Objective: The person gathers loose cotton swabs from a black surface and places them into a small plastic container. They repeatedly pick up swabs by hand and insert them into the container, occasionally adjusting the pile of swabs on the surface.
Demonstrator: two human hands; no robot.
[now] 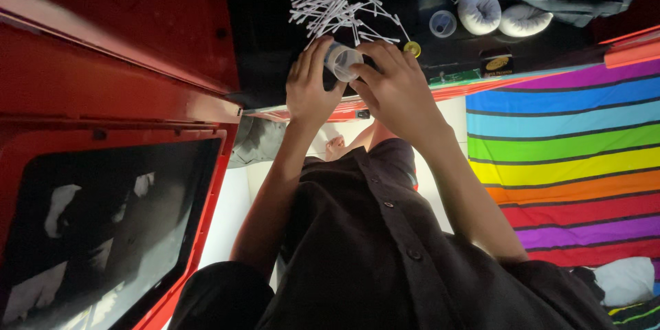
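While both hands clamp a small clear container at centre, left hand grips its side, right hand wraps it from 3 o'clock. Cotton swab pile lies at 12, near fingertips. Yellow cap, clear cup, white rolls at 2.

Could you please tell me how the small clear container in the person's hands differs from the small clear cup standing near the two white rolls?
The small clear round container is held between the left hand and the right hand, tipped on its side; the small clear cup stands untouched on the dark surface. The held one sits beside the scattered white cotton swabs, the cup farther off. Both are small, round and see-through.
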